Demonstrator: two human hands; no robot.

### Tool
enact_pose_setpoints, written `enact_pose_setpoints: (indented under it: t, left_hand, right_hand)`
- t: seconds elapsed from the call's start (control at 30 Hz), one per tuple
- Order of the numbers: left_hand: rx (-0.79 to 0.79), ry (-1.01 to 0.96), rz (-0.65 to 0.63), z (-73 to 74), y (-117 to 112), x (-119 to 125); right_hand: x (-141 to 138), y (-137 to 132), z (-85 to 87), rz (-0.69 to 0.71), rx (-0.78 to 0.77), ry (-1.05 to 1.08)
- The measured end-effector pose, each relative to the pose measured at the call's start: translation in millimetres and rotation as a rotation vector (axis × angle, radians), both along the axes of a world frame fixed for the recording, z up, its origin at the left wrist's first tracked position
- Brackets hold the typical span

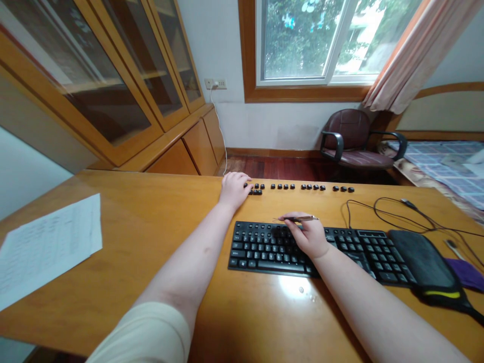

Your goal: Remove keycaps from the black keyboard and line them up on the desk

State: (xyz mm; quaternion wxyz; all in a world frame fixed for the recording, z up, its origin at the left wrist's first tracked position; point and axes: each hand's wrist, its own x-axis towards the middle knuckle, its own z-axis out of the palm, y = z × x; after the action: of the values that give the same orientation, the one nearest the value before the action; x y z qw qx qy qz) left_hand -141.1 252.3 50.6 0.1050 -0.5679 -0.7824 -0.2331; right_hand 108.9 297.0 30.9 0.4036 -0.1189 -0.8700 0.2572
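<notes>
Along the far edge of the desk, my left hand point(233, 190) has its thumb and fingers bent around a small black keycap point(245, 185) at the left end of a row. More loose keycaps point(286, 186) are lined up to its right, with a few in a second short row. My right hand point(309, 236) rests over the upper middle of a black keyboard point(272, 254), gripping a slim tweezers-like tool point(308, 218). The tool lies nearly level, its thin tip pointing left above the keys. My hand covers part of the keyboard.
Right of the keyboard lie a black padded case point(423, 257), a purple cloth item point(467, 273) and a looped black cable point(401, 214). Printed paper point(53, 242) is on the left. Beyond the desk are a chair point(350, 138) and glass-doored cabinet point(151, 75).
</notes>
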Motion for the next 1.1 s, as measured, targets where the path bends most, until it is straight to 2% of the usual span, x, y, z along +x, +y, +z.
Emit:
enact_pose_setpoints:
  t: [0.1, 0.17, 0.2, 0.27, 0.37, 0.43, 0.5, 0.67, 0.87, 1.1]
  left_hand:
    - [0.069, -0.052, 0.008, 29.9, -14, 15]
    - [0.031, -0.128, -0.062, 40.9, -25, 34]
    - [-0.010, -0.177, -0.112, 41.7, -31, 46]
    - [-0.099, -0.241, -0.225, 34.2, -44, 72]
    - [-0.206, -0.225, -0.251, 10.3, -61, 104]
    - [-0.246, -0.199, -0.294, -4.0, -68, 115]
    - [-0.261, -0.192, -0.326, -12.2, -69, 120]
    - [-0.275, -0.247, -0.280, -15.3, -61, 118]
    - [-0.286, -0.206, -0.323, -20.4, -58, 112]
    - [-0.304, -0.195, -0.358, -20.0, -58, 112]
  right_hand:
    - [-1, 4, 12.2, -0.060, -0.087, -0.047]
    - [-2, 9, 23.9, -0.093, -0.177, -0.139]
    - [-2, 12, 29.1, -0.088, -0.215, -0.206]
    - [-1, 15, 35.1, -0.060, -0.256, -0.343]
    - [3, 14, 30.0, -0.077, -0.279, -0.411]
    - [7, 11, 21.2, -0.091, -0.276, -0.376]
    - [10, 9, 14.1, -0.059, -0.240, -0.355]
    - [9, 6, 10.3, -0.002, -0.161, -0.396]
    - [7, 3, 6.4, 0.015, -0.109, -0.413]
    - [7, 5, 7.3, 0.013, -0.162, -0.446]
